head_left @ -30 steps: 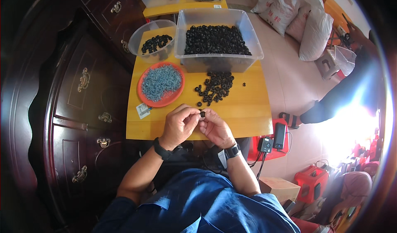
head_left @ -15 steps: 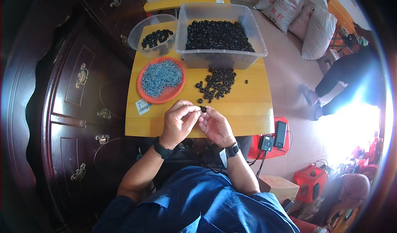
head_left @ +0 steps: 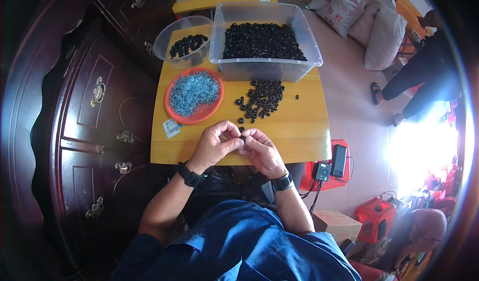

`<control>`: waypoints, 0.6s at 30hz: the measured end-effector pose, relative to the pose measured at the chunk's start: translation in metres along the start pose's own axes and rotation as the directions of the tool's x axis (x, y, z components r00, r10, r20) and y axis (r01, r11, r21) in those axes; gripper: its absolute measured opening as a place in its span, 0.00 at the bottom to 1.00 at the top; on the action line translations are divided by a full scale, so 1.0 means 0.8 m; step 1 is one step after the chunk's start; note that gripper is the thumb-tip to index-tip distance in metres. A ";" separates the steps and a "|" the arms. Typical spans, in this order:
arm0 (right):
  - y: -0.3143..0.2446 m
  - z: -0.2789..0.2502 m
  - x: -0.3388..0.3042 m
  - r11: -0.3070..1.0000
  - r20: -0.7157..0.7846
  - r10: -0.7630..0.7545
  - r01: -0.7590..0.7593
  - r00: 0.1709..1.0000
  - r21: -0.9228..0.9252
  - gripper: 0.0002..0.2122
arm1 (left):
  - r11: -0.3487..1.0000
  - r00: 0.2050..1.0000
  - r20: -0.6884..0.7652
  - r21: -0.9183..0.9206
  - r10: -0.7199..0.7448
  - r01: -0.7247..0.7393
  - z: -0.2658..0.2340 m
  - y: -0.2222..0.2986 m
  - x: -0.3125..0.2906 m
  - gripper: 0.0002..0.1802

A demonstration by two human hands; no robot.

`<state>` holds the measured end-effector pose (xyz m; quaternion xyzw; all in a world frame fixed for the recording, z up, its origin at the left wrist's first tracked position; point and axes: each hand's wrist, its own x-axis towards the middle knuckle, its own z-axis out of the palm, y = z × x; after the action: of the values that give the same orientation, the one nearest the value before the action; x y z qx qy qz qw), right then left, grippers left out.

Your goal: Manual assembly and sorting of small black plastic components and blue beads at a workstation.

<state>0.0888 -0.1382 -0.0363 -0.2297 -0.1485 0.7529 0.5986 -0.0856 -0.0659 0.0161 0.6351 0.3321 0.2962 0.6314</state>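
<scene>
Over the near part of the yellow table (head_left: 194, 149), my left hand (head_left: 213, 144) and my right hand (head_left: 263, 154) meet at the fingertips. Between them they pinch a small black ring-shaped part (head_left: 243, 138), mostly covered by the fingers. Another black ring (head_left: 241, 129) shows just beyond the fingertips. Farther out lies a loose pile of black rings (head_left: 267, 96). To the left of it, a red plate (head_left: 219, 104) holds a heap of small bluish-silver pieces (head_left: 193, 94), too fine to make out singly.
A large clear bin (head_left: 264, 69) full of black rings stands at the table's far side, beside a round clear tub (head_left: 167, 36) with fewer. Dark drawers (head_left: 100, 96) line the left. On the right are a red stool (head_left: 324, 181) with devices and a person's legs (head_left: 414, 86).
My fingertips have closed in around the black ring, covering more of it, and my right fingers have curled. The person on the right has shifted their legs.
</scene>
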 end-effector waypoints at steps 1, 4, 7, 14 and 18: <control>-0.003 -0.003 -0.001 0.999 0.011 0.006 -0.005 1.000 -0.033 0.07 | 1.000 1.000 0.002 0.001 0.001 -0.001 0.000 0.000 0.003 0.08; -0.009 -0.015 -0.008 1.000 0.093 0.005 -0.007 0.996 0.019 0.08 | 0.992 0.992 0.122 -0.123 -0.012 0.027 -0.001 0.006 0.017 0.09; -0.019 -0.023 -0.011 0.989 0.042 -0.051 0.045 0.998 0.143 0.09 | 0.961 0.999 0.007 0.271 0.050 -0.050 0.007 0.011 0.040 0.06; -0.023 -0.037 -0.009 0.946 0.057 -0.145 0.122 0.988 0.300 0.12 | 0.382 0.966 0.066 0.910 0.251 -0.162 0.030 -0.005 0.075 0.09; -0.021 -0.038 -0.006 0.941 0.058 -0.158 0.132 0.986 0.311 0.12 | 0.341 0.966 0.066 0.928 0.251 -0.152 0.035 -0.014 0.082 0.10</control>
<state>0.1196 -0.1401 -0.0531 -0.0916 -0.0709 0.7294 0.6742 -0.0243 -0.0307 0.0015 0.9011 0.3871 0.1619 0.1093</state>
